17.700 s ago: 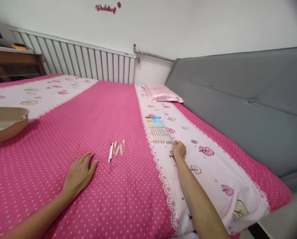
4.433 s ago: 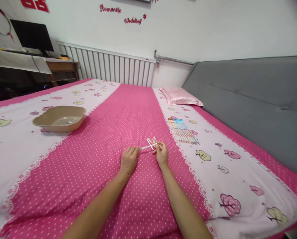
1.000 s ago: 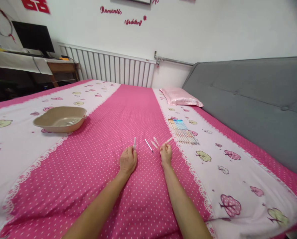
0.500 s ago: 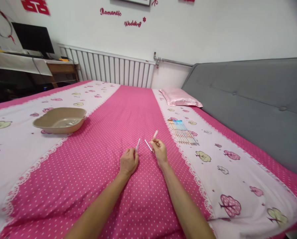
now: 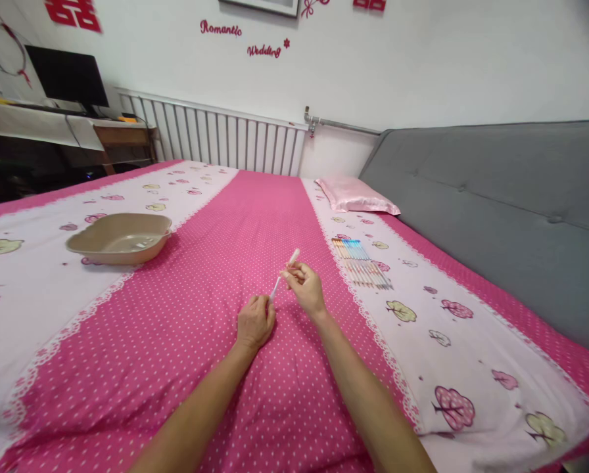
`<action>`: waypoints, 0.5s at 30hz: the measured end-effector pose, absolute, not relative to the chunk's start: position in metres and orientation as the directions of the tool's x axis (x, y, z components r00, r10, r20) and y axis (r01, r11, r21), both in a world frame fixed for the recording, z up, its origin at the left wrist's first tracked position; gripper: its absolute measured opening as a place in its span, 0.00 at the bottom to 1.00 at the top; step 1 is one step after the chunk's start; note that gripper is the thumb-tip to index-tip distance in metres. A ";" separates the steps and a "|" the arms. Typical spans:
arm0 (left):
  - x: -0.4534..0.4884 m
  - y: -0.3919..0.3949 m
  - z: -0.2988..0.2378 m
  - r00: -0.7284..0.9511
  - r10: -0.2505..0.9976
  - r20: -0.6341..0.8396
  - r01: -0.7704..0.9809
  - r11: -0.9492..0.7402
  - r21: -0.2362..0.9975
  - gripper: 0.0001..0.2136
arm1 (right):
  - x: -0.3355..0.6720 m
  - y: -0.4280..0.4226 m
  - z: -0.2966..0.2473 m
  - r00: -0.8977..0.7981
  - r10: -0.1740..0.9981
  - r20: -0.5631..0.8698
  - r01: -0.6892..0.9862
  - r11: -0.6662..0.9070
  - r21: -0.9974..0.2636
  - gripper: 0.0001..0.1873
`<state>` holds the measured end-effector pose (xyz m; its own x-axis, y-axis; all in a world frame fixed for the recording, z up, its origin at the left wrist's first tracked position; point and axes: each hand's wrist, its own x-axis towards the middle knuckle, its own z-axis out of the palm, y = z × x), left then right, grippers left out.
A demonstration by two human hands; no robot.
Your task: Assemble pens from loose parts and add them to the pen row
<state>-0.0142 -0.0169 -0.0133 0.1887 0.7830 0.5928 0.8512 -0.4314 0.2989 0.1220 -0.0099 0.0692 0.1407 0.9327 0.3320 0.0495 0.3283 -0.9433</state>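
Observation:
My left hand [image 5: 255, 320] rests on the pink dotted bedsheet [image 5: 176, 341] and pinches a thin white pen piece [image 5: 275, 287] that points up and away. Just beyond it, my right hand [image 5: 304, 286] is raised a little off the sheet and closed on a pale pen barrel [image 5: 292, 257], whose tip slants up to the right. The two pieces almost touch end to end between my hands. The other loose pen parts that lay here are hidden behind my right hand.
A row of several coloured pens [image 5: 361, 261] lies on the white patterned strip to the right. A tan basin [image 5: 119, 237] sits at the left. A pink pillow [image 5: 356, 195] lies at the far end, by a grey padded headboard [image 5: 496, 210].
My right hand picked up a pen barrel from the loose parts and carried it left and up, close to the piece in my left hand. My left hand stayed nearly still.

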 end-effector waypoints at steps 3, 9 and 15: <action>-0.014 -0.017 -0.013 0.193 0.778 0.598 0.850 -0.437 0.294 0.10 | 0.121 -0.010 0.069 0.134 0.931 0.338 0.077 0.331 -0.941 0.16; -0.014 -0.017 -0.013 0.200 0.773 0.603 0.846 -0.446 0.291 0.09 | 0.121 -0.009 0.069 0.119 0.939 0.322 0.088 0.313 -0.946 0.15; -0.014 -0.017 -0.013 0.196 0.770 0.607 0.844 -0.447 0.296 0.09 | 0.119 -0.009 0.069 0.098 0.941 0.324 0.073 0.318 -0.945 0.15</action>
